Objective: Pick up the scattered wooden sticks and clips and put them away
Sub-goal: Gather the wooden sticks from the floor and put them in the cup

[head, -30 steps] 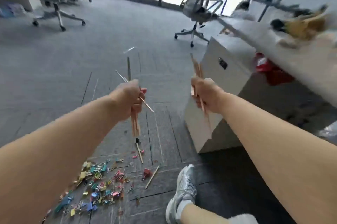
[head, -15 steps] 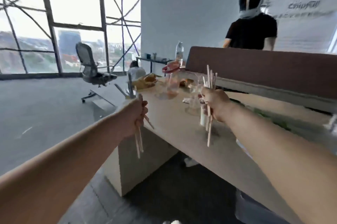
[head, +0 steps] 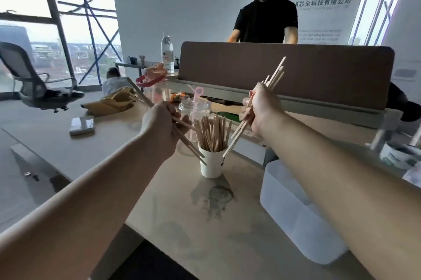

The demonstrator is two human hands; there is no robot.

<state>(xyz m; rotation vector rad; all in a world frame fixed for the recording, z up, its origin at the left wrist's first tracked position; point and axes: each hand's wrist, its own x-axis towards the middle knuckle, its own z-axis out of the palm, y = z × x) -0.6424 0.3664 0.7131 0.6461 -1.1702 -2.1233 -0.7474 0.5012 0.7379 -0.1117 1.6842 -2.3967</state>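
Note:
A white paper cup (head: pixel 210 164) stands on the desk, packed with several upright wooden sticks (head: pixel 210 132). My left hand (head: pixel 159 129) grips a bundle of wooden sticks (head: pixel 190 146) that slants down to the right, its lower tips at the cup's left rim. My right hand (head: pixel 262 108) grips another bundle of sticks (head: pixel 274 78), slanted the other way, with its lower ends (head: pixel 232 140) at the cup's right rim. Both hands hover just above and either side of the cup. No clips are in view.
A translucent white bin (head: pixel 293 213) sits on the desk to the right of the cup. Behind it are clear plastic cups (head: pixel 196 107), a pink-lidded bottle (head: pixel 157 88), a yellow cloth (head: pixel 114 102), a power bank (head: pixel 81 125) and a brown divider (head: pixel 296 70). A person in a headset (head: pixel 265 13) stands beyond.
My view swung up from the floor with its clip pile to the desk. Both hands carried their stick bundles over to the paper cup and tilted them toward its rim.

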